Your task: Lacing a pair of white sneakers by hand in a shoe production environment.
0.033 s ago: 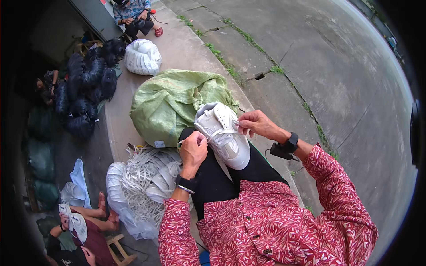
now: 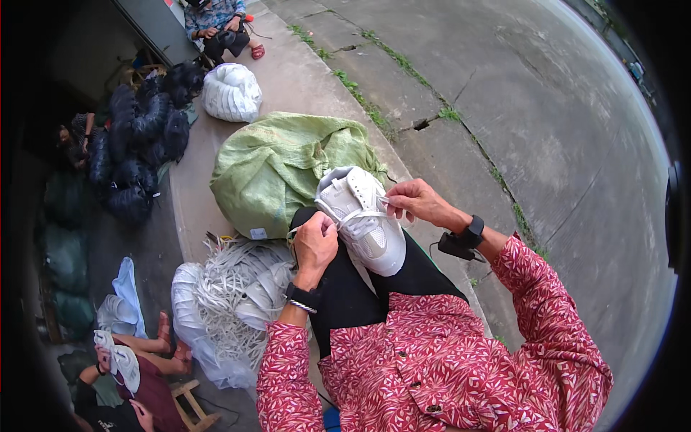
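A white sneaker rests across my thighs, its toe toward me and its opening facing away. White shoelace crosses the lower part of its tongue, while several eyelets farther up look unlaced. On the left of the shoe, my left hand is closed, pinching a lace end that shows above the knuckles. My right hand pinches the lace between thumb and fingertips at the shoe's right side. Both hands are just off the upper, with the lace running between them.
A green woven sack lies beyond my knees. Loose white laces pile up in clear plastic at my left. Farther off are a white bundle, black bundles and co-workers seated left and ahead. A concrete step edge runs along my right.
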{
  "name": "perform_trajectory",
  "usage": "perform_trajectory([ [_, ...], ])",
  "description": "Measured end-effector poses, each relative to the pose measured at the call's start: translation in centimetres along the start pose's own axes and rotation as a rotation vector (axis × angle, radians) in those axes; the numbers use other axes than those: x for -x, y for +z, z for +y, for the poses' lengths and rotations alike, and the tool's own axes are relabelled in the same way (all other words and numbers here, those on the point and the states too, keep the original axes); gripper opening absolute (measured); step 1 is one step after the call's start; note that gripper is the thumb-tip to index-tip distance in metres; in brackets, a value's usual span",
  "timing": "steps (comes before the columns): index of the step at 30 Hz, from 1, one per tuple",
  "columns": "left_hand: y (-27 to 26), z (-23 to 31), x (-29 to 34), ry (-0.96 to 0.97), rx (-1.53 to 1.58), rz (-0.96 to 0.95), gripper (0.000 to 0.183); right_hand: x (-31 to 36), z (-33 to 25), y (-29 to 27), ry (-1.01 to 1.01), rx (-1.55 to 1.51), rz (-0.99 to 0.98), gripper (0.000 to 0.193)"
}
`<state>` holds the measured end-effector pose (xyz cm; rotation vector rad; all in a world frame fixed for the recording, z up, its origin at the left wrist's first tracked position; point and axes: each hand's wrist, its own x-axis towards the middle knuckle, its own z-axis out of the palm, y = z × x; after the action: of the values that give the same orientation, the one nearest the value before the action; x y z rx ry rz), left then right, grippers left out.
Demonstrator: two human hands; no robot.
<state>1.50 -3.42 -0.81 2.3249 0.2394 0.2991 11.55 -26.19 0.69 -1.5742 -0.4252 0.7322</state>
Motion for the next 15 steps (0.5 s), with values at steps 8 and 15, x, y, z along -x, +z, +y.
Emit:
perform_trajectory([
  [8,-1.8,2.5,-0.2,0.217,-0.197,0.067,0.023,-0.6,0.2,0.3,-0.037,0.175,0.047,0.025],
  [15,-3.0,2.3,-1.0,0.424,-0.333,-0.043,0.028,-1.6,-0.5,1.5,-0.086,0.239,0.079,0.025],
])
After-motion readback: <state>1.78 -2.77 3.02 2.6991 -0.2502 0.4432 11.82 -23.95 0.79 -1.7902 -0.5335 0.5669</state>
